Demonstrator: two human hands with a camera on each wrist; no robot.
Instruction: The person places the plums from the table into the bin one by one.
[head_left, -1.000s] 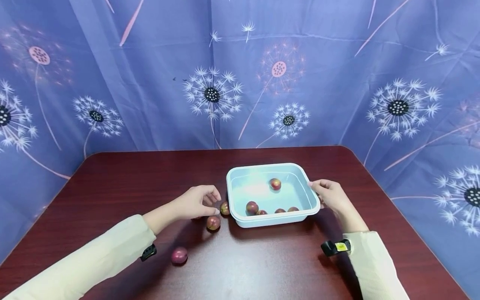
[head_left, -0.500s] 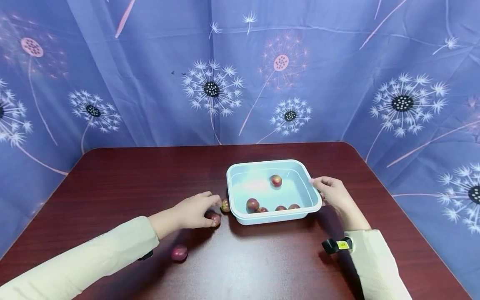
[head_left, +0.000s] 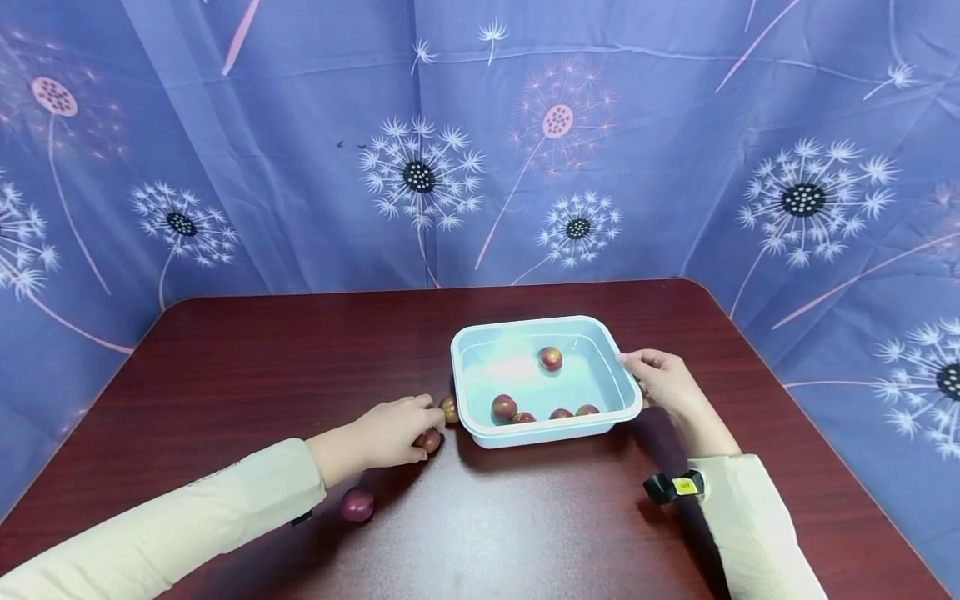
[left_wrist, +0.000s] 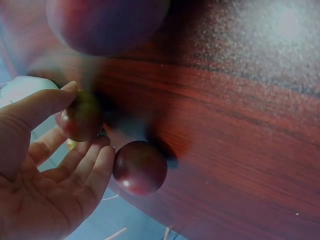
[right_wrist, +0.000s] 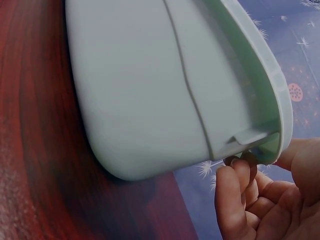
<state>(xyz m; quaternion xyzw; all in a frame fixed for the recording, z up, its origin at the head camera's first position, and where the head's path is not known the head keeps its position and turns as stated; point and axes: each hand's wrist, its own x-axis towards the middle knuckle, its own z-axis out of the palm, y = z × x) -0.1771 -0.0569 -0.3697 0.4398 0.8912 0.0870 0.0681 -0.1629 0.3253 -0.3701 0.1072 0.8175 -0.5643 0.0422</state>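
My left hand (head_left: 397,432) pinches a reddish plum (head_left: 429,441) between thumb and fingers, left of a pale blue plastic tub (head_left: 551,432). In the left wrist view, the thumb lies on the held plum (left_wrist: 82,119) and fingertips touch its other side. A darker plum (left_wrist: 140,169) sits close by the fingers. Another plum (head_left: 449,408) lies against the tub's left side. Inside the tub are several plums, one (head_left: 551,359) toward the back. My right hand (head_left: 670,392) grips the tub's right rim, thumb above and fingers curled underneath, as the right wrist view shows.
A single purple-red plum (head_left: 357,505) lies nearer the front on the dark red wooden table (head_left: 495,533). It looms large as a blurred plum (left_wrist: 107,22) in the left wrist view. Behind the table hangs a blue dandelion-print curtain (head_left: 300,167).
My left hand has come down toward the plum and its fingers have closed round it. The right hand keeps its grip on the tub; the view has shifted slightly.
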